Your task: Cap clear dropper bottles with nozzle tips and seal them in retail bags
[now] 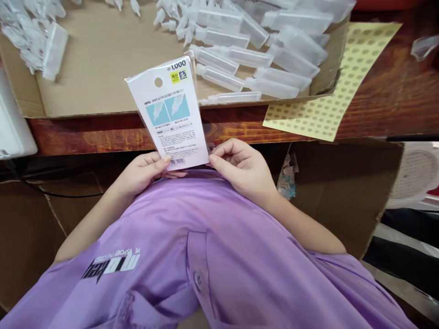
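A flat clear packet with a white printed card (176, 132) stands tilted at the table's front edge, its printed side facing me. My left hand (146, 171) is closed on its lower left corner, thumb in front and fingers behind. At the lower right corner, my right hand (245, 167) pinches the packet's edge between thumb and forefinger. The card carries a round hang hole, two blue pictures, small text and a barcode. Whatever lies behind the card is hidden. Just beyond it, small translucent plastic bottles (219, 77) lie in a shallow cardboard tray (96, 82).
White nozzle tips (185, 23) are heaped at the tray's back, and more clear plastic parts (30, 32) lie at its left. A yellow sticker sheet (308, 109) sits partly under the tray's right side. A white device (13, 123) with a black cable stands at left.
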Available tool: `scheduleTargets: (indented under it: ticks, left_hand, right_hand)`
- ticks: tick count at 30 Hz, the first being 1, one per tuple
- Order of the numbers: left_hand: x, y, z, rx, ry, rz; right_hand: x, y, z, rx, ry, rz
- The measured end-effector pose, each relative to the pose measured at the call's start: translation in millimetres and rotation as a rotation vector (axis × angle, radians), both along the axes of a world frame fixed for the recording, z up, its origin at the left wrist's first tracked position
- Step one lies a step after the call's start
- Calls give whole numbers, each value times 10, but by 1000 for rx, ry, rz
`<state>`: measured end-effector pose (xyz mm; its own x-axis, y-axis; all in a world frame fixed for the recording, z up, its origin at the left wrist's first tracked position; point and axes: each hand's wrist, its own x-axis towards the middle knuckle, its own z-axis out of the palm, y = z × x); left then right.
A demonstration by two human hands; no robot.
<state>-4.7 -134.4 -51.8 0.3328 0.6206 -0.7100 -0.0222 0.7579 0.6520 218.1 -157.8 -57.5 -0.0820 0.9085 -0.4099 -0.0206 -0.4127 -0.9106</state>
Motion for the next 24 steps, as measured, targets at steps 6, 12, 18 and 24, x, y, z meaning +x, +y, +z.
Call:
scheduleTargets:
  ticks: [6,12,18,24]
  left_hand:
    - [132,-20,26,121,121,50]
    - [-55,50,-42,164,136,-234]
    - [-227,342,669,890,758,-804]
    - [492,1002,851,1226,761,-1222]
  right_hand:
    - [-10,-19,-15,40,24,15]
    - [-1,-29,-60,123,25,-38]
    - [76,15,-4,387,-219,44]
    - [78,3,23,395,-258,102]
